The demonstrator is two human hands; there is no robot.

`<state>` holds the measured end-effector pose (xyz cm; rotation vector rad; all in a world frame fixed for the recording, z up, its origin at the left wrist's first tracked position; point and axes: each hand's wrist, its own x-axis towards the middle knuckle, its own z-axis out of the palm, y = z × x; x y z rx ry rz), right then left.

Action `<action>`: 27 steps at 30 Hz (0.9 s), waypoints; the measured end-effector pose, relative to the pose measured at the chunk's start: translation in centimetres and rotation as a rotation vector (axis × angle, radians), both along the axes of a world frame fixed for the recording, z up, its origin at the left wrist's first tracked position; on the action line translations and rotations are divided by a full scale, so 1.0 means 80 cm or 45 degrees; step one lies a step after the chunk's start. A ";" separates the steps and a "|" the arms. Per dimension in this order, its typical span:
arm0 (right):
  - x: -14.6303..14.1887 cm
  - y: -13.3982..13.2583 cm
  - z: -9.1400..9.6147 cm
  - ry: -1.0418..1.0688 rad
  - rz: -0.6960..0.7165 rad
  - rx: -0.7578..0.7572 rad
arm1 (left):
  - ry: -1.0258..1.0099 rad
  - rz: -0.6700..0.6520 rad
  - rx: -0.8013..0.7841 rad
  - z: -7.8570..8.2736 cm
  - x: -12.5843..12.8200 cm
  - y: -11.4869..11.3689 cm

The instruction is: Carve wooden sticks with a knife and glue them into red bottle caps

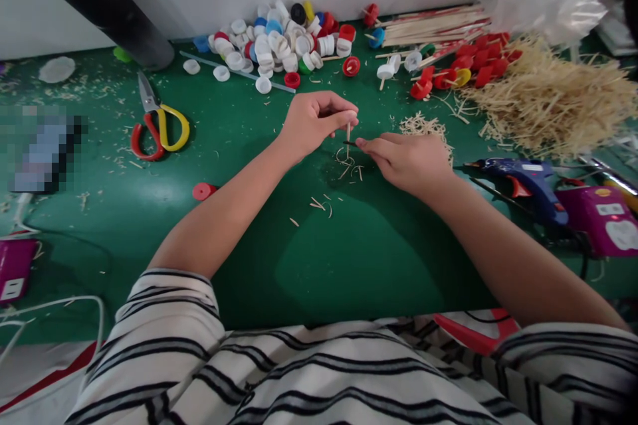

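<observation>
Stick (348, 133): standing roughly upright under the left fingertips, its lower length reaching past the right hand's tool.
Left hand (310, 123): pinching the stick's upper end, thumb and forefinger brought together to its thickness.
Right hand (413, 163): gripping a dark blade (351, 143), fingers folded tightly and hiding any handle; the tip is pointing leftward at the stick, contact being too small to confirm.
Paring step: apparently in hand, judging by the curled shavings (344, 172) lying just below both sets of fingers.
Next stroke: probably calling for a steady left pinch and a shallow blade angle, clear of the fingertips.
Fine pile (423, 126): lying just beyond the right fingers.
Bottle caps (279, 43): sitting heaped beyond the left fingers.
Scissors (158, 111): lying well to the left fingers' left.
Glue gun (533, 176): resting to the right fingers' right.
</observation>
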<state>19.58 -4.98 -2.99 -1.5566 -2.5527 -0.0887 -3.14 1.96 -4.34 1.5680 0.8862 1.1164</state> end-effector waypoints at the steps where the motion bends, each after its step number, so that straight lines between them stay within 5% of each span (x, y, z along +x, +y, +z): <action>1: -0.001 0.000 -0.001 0.010 -0.005 -0.015 | -0.010 0.010 -0.012 0.000 0.000 0.000; 17: 0.000 -0.013 0.006 -0.144 0.025 -0.133 | -0.025 -0.003 -0.079 0.004 -0.003 -0.004; 27: 0.008 0.002 0.003 0.011 0.020 0.049 | -0.008 -0.060 -0.070 0.009 0.001 -0.003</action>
